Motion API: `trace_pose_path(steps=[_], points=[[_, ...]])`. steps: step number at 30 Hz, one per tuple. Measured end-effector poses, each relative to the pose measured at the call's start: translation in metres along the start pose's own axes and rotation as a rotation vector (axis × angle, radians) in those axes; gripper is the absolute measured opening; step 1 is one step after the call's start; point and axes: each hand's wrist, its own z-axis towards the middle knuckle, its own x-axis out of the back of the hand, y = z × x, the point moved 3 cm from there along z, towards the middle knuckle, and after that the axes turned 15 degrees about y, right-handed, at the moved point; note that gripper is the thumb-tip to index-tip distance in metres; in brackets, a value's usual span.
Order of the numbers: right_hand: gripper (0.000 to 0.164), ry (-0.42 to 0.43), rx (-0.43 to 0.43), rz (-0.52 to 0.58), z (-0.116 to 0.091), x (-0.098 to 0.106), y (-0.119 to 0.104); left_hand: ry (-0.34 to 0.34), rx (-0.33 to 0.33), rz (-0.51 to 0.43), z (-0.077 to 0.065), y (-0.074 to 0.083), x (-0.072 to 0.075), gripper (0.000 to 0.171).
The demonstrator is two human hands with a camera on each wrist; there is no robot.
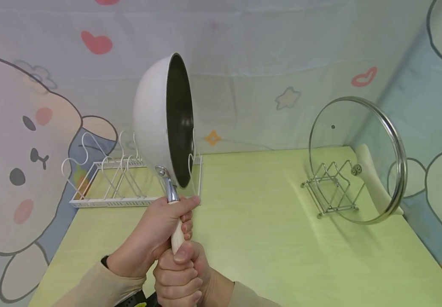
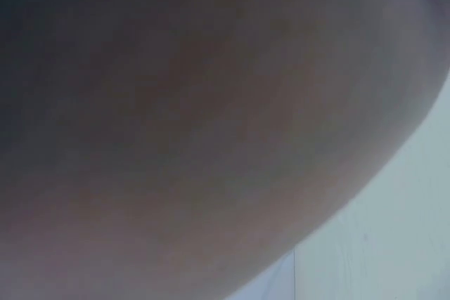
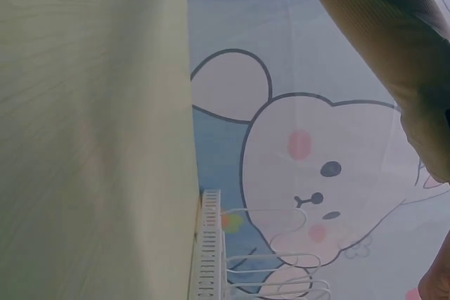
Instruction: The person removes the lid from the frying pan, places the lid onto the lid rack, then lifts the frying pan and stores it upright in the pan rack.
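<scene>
A white frying pan [image 1: 149, 115] with a dark inside stands on edge, its opening turned to the right and its handle [image 1: 176, 238] pointing toward me. My left hand [image 1: 159, 226] grips the handle just below the metal joint, thumb lying across it. Lower down, my right hand [image 1: 178, 277] wraps round the handle's end in a fist. In the head view the pan overlaps the right part of a white wire rack [image 1: 113, 202], and a wire divider shows in front of its rim. Blurred skin [image 2: 211, 138] fills most of the left wrist view.
At the right, a glass lid [image 1: 400, 170] with a steel rim and a cream handle [image 1: 372, 183] stands upright in a small metal rack [image 1: 338, 209]. Both racks are on a light green table [image 1: 251, 238]. Behind hangs a cartoon-printed cloth [image 1: 244, 51], reaching round both sides.
</scene>
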Motion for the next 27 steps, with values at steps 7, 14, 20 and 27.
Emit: trace_pose_path(steps=[7,14,20,27], points=[[0.051,-0.004,-0.004,0.011,-0.0004,0.0009,-0.0003,0.014,-0.004,0.018,0.0007,-0.0012,0.0000,0.041],[0.051,0.003,0.001,0.005,-0.0024,0.0032,0.0007,0.016,-0.001,0.010,0.0027,-0.0031,-0.0008,0.042],[0.051,0.006,0.002,0.012,-0.0043,0.0056,0.0011,0.010,-0.001,0.007,0.0048,-0.0049,-0.0013,0.042],[0.050,0.007,-0.001,0.024,-0.0056,0.0088,0.0006,0.004,-0.008,0.006,0.0083,-0.0074,-0.0019,0.042]])
